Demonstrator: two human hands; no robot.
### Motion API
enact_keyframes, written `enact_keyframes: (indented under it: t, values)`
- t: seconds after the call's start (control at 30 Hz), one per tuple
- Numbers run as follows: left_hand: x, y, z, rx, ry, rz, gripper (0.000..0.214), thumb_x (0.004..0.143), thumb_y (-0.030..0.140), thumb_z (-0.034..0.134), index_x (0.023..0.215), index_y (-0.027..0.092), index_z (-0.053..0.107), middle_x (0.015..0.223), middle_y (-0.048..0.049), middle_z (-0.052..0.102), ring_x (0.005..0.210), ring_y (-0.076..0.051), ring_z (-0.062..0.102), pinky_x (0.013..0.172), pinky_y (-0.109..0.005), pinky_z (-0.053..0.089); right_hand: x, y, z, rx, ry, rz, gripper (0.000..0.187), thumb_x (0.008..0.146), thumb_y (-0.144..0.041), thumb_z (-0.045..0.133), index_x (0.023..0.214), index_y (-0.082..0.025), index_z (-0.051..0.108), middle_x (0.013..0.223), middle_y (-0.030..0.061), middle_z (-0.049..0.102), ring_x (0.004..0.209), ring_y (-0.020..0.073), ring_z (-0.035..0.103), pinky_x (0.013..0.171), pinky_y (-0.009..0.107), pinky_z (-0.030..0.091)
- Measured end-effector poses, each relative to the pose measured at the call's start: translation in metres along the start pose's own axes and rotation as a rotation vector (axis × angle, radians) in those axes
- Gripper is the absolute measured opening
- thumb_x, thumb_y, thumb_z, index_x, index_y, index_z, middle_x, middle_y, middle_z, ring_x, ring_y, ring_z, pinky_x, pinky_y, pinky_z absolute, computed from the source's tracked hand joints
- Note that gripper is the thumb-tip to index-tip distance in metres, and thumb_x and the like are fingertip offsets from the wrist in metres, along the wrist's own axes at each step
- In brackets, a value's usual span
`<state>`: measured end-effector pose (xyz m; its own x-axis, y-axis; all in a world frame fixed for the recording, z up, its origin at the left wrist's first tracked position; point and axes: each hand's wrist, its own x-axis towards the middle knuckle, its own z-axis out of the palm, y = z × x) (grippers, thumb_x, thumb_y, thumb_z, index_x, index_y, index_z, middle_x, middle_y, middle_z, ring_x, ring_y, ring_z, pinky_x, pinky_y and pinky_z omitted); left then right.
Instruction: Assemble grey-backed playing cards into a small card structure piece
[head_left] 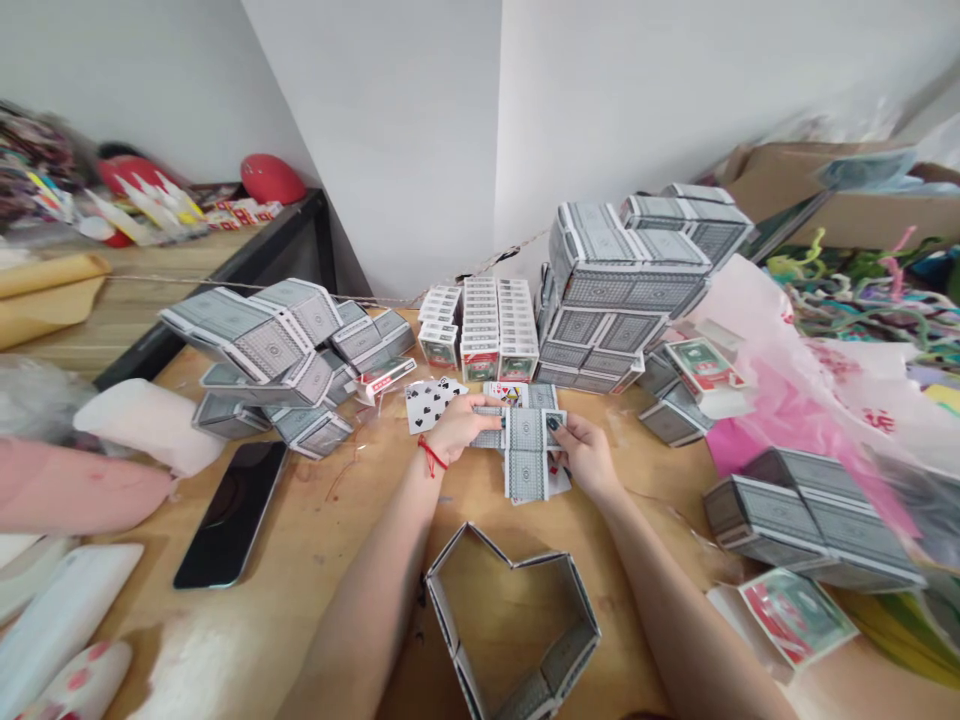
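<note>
Over the middle of the table, my left hand [459, 424], with a red string bracelet at the wrist, pinches the left side of some grey-backed playing cards [527, 455]. On their right side, the thumb and fingers of my right hand [586, 450] close on the upper edge. Beneath and around them lie loose cards, partly hidden by my hands. A spades card [424, 403] lies face up by my left fingers, and a face card [507, 392] shows just beyond. Nearer to me stands a heart-shaped ring of joined cards [514, 565].
Card-built blocks stand at left [259, 335] and in a tall stack at right [611, 290]. Several card boxes [480, 330] fill the back. A phone [232, 515] lies left. Card-built pieces [802, 515] and an opened card box [799, 615] sit at right, near pink plastic [780, 400].
</note>
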<state>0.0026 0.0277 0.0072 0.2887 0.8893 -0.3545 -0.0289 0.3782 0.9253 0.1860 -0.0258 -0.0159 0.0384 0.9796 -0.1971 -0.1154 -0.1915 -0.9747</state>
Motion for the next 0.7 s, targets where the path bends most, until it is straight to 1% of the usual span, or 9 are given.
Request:
enact_keyframes:
  t: [0.17, 0.27, 0.33, 0.4, 0.47, 0.57, 0.63, 0.7]
  values:
    - [-0.002, 0.001, -0.003, -0.014, -0.059, -0.027, 0.029, 0.054, 0.011, 0.072, 0.082, 0.011, 0.065, 0.069, -0.0036, 0.066, 0.06, -0.011, 0.059, 0.058, -0.022, 0.044, 0.002, 0.005, -0.002, -0.09, 0.026, -0.023, 0.035, 0.067, -0.05, 0.059, 0.059, -0.019, 0.045, 0.039, -0.0056, 0.042, 0.032, 0.0071, 0.033, 0.033, 0.02, 0.023]
    - [-0.004, 0.003, -0.005, -0.034, -0.11, -0.045, 0.031, 0.056, 0.013, 0.071, 0.086, 0.012, 0.065, 0.069, -0.003, 0.066, 0.061, -0.011, 0.059, 0.059, -0.022, 0.044, 0.003, 0.006, -0.002, -0.092, 0.036, -0.022, 0.032, 0.068, -0.049, 0.058, 0.063, -0.019, 0.048, 0.039, -0.0057, 0.041, 0.032, 0.0075, 0.033, 0.033, 0.02, 0.024]
    - [-0.005, 0.004, -0.006, -0.042, -0.133, -0.04, 0.03, 0.057, 0.015, 0.07, 0.087, 0.013, 0.065, 0.07, -0.003, 0.066, 0.064, -0.012, 0.059, 0.06, -0.023, 0.044, 0.003, 0.006, -0.002, -0.083, 0.038, -0.019, 0.031, 0.069, -0.048, 0.057, 0.066, -0.019, 0.049, 0.039, -0.0062, 0.041, 0.032, 0.0076, 0.033, 0.033, 0.02, 0.024]
    - [-0.006, 0.004, -0.005, -0.019, -0.131, -0.007, 0.027, 0.059, 0.018, 0.069, 0.086, 0.013, 0.065, 0.073, -0.0036, 0.066, 0.066, -0.012, 0.059, 0.062, -0.022, 0.044, 0.003, 0.006, -0.003, -0.088, 0.046, -0.025, 0.03, 0.07, -0.047, 0.057, 0.068, -0.019, 0.05, 0.04, -0.0067, 0.04, 0.032, 0.0076, 0.033, 0.033, 0.02, 0.024]
    - [-0.005, 0.003, -0.003, 0.042, -0.09, 0.047, 0.025, 0.059, 0.021, 0.07, 0.082, 0.013, 0.066, 0.076, -0.004, 0.066, 0.069, -0.012, 0.058, 0.062, -0.022, 0.043, 0.002, 0.007, -0.003, -0.105, 0.056, -0.037, 0.029, 0.071, -0.047, 0.056, 0.068, -0.019, 0.05, 0.041, -0.0069, 0.039, 0.033, 0.0075, 0.033, 0.033, 0.02, 0.024]
    - [-0.003, -0.001, 0.002, 0.169, 0.049, 0.104, 0.024, 0.056, 0.026, 0.072, 0.077, 0.014, 0.067, 0.073, -0.0029, 0.065, 0.064, -0.011, 0.055, 0.059, -0.022, 0.04, 0.001, 0.008, -0.002, -0.136, 0.077, -0.055, 0.029, 0.072, -0.047, 0.056, 0.07, -0.019, 0.05, 0.044, -0.0064, 0.041, 0.035, 0.0078, 0.035, 0.034, 0.02, 0.026]
    - [-0.001, -0.003, 0.005, 0.2, 0.124, 0.101, 0.025, 0.054, 0.028, 0.074, 0.074, 0.014, 0.066, 0.068, -0.0017, 0.064, 0.059, -0.01, 0.053, 0.056, -0.022, 0.038, 0.001, 0.008, -0.002, -0.145, 0.091, -0.062, 0.03, 0.072, -0.048, 0.056, 0.071, -0.018, 0.051, 0.045, -0.0061, 0.041, 0.036, 0.0076, 0.035, 0.034, 0.02, 0.026]
    - [-0.001, -0.003, 0.008, 0.154, 0.144, 0.067, 0.026, 0.052, 0.027, 0.074, 0.072, 0.014, 0.065, 0.064, -0.0011, 0.062, 0.056, -0.009, 0.052, 0.053, -0.021, 0.038, 0.001, 0.007, -0.002, -0.125, 0.085, -0.058, 0.03, 0.072, -0.048, 0.056, 0.071, -0.018, 0.05, 0.044, -0.0065, 0.04, 0.035, 0.0072, 0.034, 0.034, 0.02, 0.025]
